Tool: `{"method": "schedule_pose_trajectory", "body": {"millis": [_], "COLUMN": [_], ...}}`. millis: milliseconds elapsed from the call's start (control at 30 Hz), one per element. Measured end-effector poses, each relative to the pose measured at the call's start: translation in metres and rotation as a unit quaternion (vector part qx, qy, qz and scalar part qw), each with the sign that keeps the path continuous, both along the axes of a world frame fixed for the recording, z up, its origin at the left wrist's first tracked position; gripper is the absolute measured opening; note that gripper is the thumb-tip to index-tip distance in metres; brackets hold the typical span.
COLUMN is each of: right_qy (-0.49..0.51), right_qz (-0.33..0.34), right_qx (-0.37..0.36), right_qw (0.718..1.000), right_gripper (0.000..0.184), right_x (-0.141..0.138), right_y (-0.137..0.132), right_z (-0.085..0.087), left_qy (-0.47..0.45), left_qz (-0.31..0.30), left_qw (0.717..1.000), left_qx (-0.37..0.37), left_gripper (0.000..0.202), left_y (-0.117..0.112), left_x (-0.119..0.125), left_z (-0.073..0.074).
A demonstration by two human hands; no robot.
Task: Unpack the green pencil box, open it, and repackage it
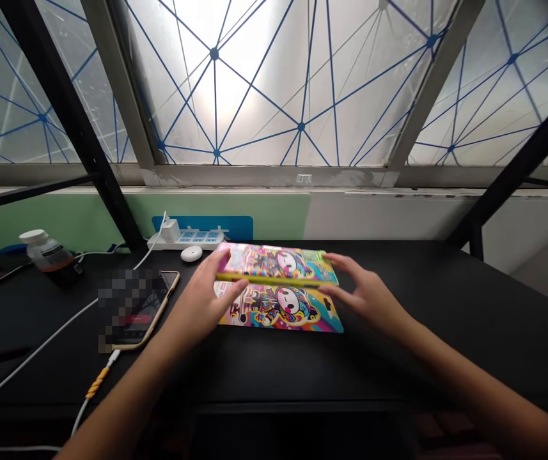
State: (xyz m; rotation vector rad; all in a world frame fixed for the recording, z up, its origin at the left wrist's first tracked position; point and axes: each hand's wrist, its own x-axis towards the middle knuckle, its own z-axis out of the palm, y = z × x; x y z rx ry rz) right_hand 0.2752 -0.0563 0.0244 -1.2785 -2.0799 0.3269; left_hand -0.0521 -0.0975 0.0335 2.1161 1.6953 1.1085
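Two flat, brightly coloured pieces with matching cartoon prints lie one behind the other on the black desk [264, 367]. The rear one, a slim cartoon box [274, 262], shows a yellow front edge. In front of it is a cartoon card [278, 308] with a dark hanger-shaped mark at its right end. My left hand [209, 287] grips the box's left end, thumb at the front edge and fingers behind. At the box's right end, my right hand [362, 287] holds it between thumb and fingers. Whether the box and card are joined cannot be made out.
A phone [146, 313] with a charging cable [96, 381] lies left of my left forearm. Behind stand a power strip [201, 237], a white round case [191, 254] and a capped bottle [52, 255]. Black frame bars [70, 121] rise on both sides before the window.
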Motion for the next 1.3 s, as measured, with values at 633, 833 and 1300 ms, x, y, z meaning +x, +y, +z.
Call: {"method": "schedule_pose_trajectory", "body": {"millis": [633, 833, 1300], "right_qy": [-0.209, -0.192, -0.214], "right_qz": [0.034, 0.235, 0.263], "right_qx": [0.19, 0.166, -0.116], "right_qw": [0.959, 0.938, 0.934], "right_gripper": [0.046, 0.04, 0.065], "right_x": [-0.031, -0.055, -0.029], "right_y": [0.039, 0.006, 0.008], "right_z": [-0.032, -0.027, -0.026], "left_qy": [0.28, 0.246, 0.263], "left_qz": [0.057, -0.019, 0.048], "left_qw": [0.957, 0.963, 0.954], "left_qx": [-0.044, -0.11, -0.139], "left_gripper": [0.072, 0.076, 0.065], "left_y": [0.055, 0.095, 0.122], "left_x": [0.026, 0.06, 0.018], "left_z": [-0.015, -0.011, -0.032]}}
